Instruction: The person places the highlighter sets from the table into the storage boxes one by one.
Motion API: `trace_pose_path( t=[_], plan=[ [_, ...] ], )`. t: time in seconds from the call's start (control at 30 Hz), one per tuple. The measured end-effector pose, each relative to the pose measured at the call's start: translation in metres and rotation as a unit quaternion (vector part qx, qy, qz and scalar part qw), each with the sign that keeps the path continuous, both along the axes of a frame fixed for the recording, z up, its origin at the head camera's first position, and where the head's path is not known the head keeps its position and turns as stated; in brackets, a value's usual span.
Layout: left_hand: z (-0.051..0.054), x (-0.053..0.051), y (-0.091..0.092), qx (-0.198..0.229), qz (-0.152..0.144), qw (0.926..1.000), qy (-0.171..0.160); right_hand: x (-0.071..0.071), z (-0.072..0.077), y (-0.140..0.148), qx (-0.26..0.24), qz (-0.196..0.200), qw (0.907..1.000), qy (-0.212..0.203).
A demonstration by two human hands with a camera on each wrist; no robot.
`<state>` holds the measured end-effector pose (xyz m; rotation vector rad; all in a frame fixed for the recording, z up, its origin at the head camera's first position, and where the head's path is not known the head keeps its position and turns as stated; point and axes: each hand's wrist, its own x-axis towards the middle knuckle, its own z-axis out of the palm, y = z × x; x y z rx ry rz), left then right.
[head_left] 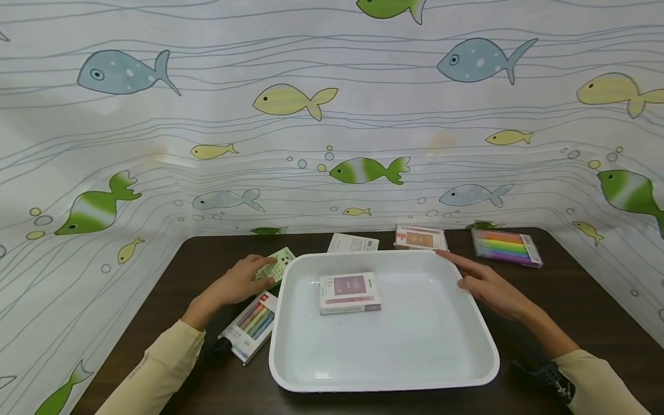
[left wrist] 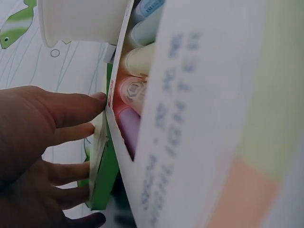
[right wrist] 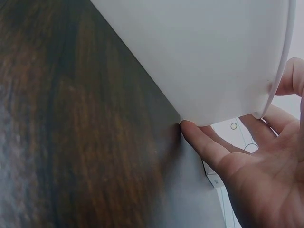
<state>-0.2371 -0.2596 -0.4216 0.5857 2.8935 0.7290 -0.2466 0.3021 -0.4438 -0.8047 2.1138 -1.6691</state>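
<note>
My left hand (head_left: 236,283) rests its fingers on a green box with a panda picture (head_left: 280,264), left of a white tray (head_left: 410,340). In the left wrist view its fingers lie spread along that box, and the thumb tip meets the edge of a highlighter box (left wrist: 204,123). The highlighter box (head_left: 252,327) lies nearer me, its coloured pens showing through a window. My right hand (head_left: 493,288) touches the tray's far right corner with extended fingers, the thumb by the rim. A white and purple box (head_left: 350,293) lies inside the tray.
Behind the tray lie a white box (head_left: 354,242) and a white box with an orange-brown panel (head_left: 420,237). A rainbow-coloured pack (head_left: 506,247) sits at the back right of the dark table (head_left: 560,288). A fish-patterned sheet (head_left: 311,138) surrounds the table's back and sides.
</note>
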Motion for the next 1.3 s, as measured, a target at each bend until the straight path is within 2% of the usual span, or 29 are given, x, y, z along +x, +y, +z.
trace_pose_path(
  t=[0.43,0.6,0.77,0.87,1.3],
  plan=[
    [0.000,-0.001,-0.004,0.036,0.031,0.9970,0.061,-0.003,0.000,-0.001,0.003,0.000,1.0000,-0.003],
    [0.002,-0.001,-0.007,0.062,0.032,0.9938,0.086,-0.003,0.000,-0.001,0.003,-0.003,1.0000,-0.002],
    [0.004,-0.002,-0.008,0.071,0.031,0.9923,0.097,-0.002,-0.001,0.000,0.005,-0.008,1.0000,-0.001],
    [0.006,-0.001,-0.008,0.074,0.034,0.9923,0.093,-0.001,-0.001,0.000,0.005,-0.009,0.9999,-0.002],
    [0.016,0.000,-0.013,0.114,0.045,0.9916,0.041,0.000,0.000,0.000,0.010,-0.016,0.9998,-0.001]
  ],
)
